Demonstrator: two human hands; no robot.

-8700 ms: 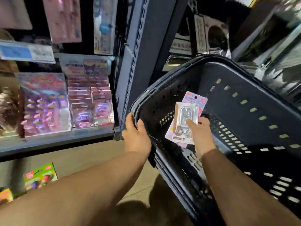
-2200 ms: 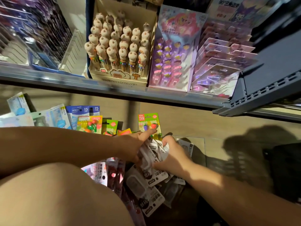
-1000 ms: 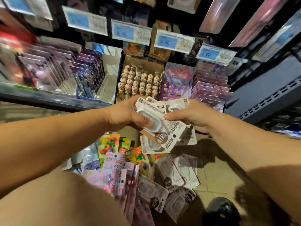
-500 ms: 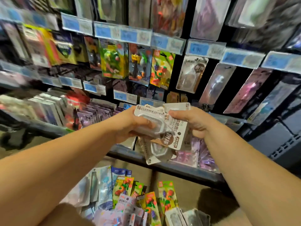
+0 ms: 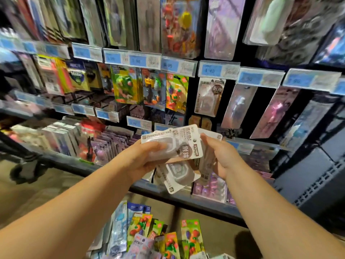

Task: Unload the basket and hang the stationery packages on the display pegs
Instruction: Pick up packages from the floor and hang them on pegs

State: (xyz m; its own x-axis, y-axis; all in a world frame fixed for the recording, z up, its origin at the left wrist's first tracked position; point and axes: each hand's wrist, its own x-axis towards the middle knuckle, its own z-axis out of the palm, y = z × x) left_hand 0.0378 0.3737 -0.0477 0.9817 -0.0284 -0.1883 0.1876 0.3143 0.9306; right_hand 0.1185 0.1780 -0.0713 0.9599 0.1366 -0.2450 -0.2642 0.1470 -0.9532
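On my feed, far to the left of the stack of packages and about level with it, white and purple boxes stood packed upright on the shelf, too blurred for me to read. The left hand gripped the stack's left end, wrapped round the clear bubble of the top package. The stack itself was held up in front of the shelf, between both hands, and fanned loosely. Its top package lay crosswise with its round brown label facing me. A lower package sagged out beneath it, tilted, one corner pointing down. The right hand pinched the stack's right side, thumb on the front near the upper corner; I took the fingers to be behind the cards but could not see them. Straight below the stack, bright packs with fruit pictures lay in a loose heap. Above the stack, fruit packs hung on the display. Just above and right of the stack hung a matching package with the same brown label, under a row of blue price tags. Below and right of the stack, purple packs sat in the shelf's front row. Further right of the stack and higher, long pink and grey packages hung tilted.
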